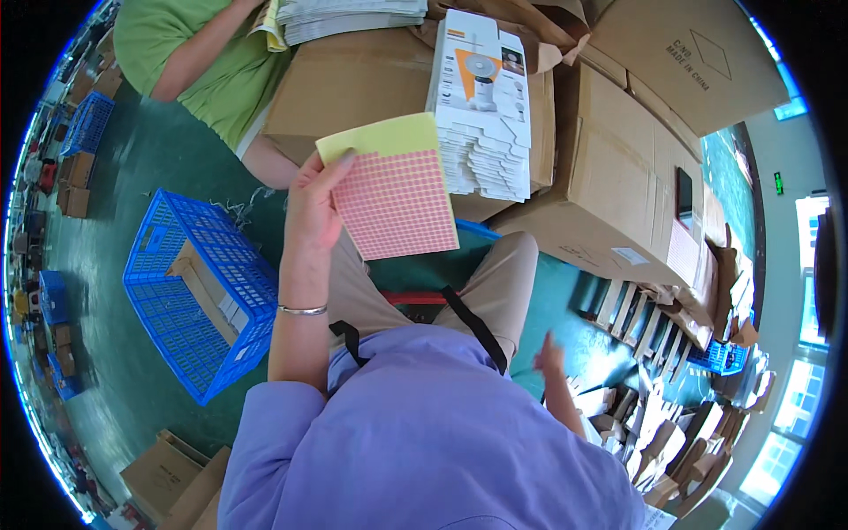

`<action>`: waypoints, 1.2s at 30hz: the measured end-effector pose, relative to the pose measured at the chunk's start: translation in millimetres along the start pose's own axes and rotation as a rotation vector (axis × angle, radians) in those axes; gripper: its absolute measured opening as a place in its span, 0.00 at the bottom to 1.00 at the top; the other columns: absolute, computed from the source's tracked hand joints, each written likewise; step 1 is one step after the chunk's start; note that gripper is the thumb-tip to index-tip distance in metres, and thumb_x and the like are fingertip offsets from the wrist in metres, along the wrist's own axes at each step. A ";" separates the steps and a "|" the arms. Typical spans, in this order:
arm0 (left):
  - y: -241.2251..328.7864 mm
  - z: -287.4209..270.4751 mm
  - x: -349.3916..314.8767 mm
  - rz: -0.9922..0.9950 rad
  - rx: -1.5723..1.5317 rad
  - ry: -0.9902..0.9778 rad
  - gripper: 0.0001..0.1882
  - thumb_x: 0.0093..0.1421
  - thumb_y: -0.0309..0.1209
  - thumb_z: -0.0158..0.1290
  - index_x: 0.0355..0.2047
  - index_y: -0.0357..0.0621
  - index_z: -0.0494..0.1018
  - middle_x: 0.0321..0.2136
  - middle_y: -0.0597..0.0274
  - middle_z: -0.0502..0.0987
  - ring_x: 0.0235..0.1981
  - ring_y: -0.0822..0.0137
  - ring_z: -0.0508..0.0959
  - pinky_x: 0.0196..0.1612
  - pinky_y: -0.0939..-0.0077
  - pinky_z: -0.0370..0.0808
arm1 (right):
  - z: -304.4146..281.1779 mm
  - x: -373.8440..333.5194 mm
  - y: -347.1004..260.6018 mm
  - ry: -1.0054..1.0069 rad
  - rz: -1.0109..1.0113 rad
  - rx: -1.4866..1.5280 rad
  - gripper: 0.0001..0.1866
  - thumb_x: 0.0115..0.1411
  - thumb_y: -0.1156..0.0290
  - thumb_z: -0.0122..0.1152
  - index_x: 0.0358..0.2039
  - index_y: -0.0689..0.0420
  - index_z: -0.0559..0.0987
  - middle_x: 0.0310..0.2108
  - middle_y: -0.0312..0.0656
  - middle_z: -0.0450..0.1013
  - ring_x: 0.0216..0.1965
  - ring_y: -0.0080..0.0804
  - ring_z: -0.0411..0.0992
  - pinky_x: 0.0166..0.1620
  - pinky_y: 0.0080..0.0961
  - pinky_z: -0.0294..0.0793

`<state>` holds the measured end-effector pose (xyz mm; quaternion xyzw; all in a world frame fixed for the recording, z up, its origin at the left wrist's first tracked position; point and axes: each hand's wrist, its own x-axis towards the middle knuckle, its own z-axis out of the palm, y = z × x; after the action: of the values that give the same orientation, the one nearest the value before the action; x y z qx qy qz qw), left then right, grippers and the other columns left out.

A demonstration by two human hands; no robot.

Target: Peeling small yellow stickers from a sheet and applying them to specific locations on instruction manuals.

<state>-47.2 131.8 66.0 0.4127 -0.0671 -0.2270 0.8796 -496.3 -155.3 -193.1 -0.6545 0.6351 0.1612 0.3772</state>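
Observation:
My left hand [316, 199] grips a sticker sheet [397, 201] by its upper left corner, thumb on top. The sheet has a plain yellow strip along the top and rows of small round pink stickers below. Above my lap it is tilted, its upper right corner close to a stack of flat printed cartons [481, 106]. Out to the side of my right thigh, low down, is my right hand [549, 355], blurred, so its fingers are hard to make out. Nothing shows in it.
A brown box [353, 84] lies under the carton stack. Big brown boxes [609, 168] stand on the right, with a phone [684, 196] on one. A blue plastic crate [199, 291] sits on the floor at left. Across from me a person in green [177, 53] handles papers.

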 end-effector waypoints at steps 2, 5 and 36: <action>-3.1 2.1 10.6 -0.025 -0.030 0.024 0.13 0.59 0.23 0.52 0.44 0.36 0.71 0.39 0.57 0.78 0.39 0.69 0.78 0.43 0.78 0.75 | 16.7 -13.9 46.6 -0.143 0.355 0.342 0.36 0.57 0.34 0.42 0.21 0.59 0.76 0.14 0.47 0.68 0.19 0.40 0.72 0.22 0.43 0.72; -6.5 2.3 33.0 -0.055 0.003 0.017 0.14 0.59 0.22 0.50 0.46 0.35 0.70 0.42 0.56 0.76 0.42 0.67 0.77 0.46 0.76 0.74 | 33.5 -7.8 59.7 -0.153 0.266 0.270 0.35 0.57 0.36 0.43 0.21 0.59 0.76 0.15 0.48 0.69 0.20 0.41 0.73 0.22 0.42 0.72; -54.8 93.5 42.1 -0.229 0.113 -0.304 0.12 0.57 0.27 0.57 0.40 0.37 0.71 0.35 0.65 0.77 0.36 0.78 0.74 0.42 0.84 0.70 | -106.3 -131.3 -309.9 0.154 -0.965 0.727 0.14 0.64 0.66 0.50 0.37 0.65 0.77 0.31 0.37 0.75 0.33 0.22 0.70 0.41 0.20 0.69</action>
<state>-57.2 17.1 82.4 0.4274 -0.1644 -0.3812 0.8031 -248.0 -164.7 57.6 -0.7075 0.3069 -0.3029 0.5600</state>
